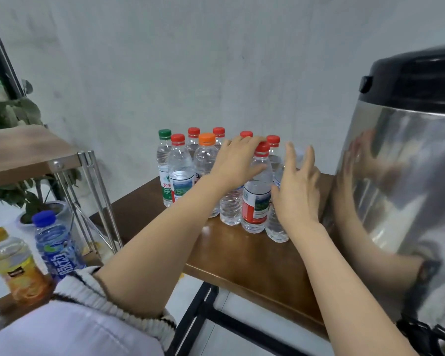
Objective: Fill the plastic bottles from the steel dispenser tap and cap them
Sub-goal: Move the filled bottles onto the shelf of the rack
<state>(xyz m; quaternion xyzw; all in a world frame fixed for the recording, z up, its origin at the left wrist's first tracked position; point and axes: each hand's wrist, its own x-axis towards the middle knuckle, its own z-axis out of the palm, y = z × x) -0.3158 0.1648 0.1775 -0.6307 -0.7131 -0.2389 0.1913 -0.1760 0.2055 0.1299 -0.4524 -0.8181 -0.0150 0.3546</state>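
Left of the steel dispenser (401, 176), your left hand (238, 164) grasps a red-capped bottle (257, 201) while your right hand (296, 188) hovers beside it, fingers straight, holding nothing.

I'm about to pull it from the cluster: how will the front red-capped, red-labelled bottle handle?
The red-labelled bottle is tall and narrow, so a high sideways push would probably tip it into neighbouring bottles. Its thin clear plastic likely dents under a firm squeeze. With the cap on, spilling seems unlikely.
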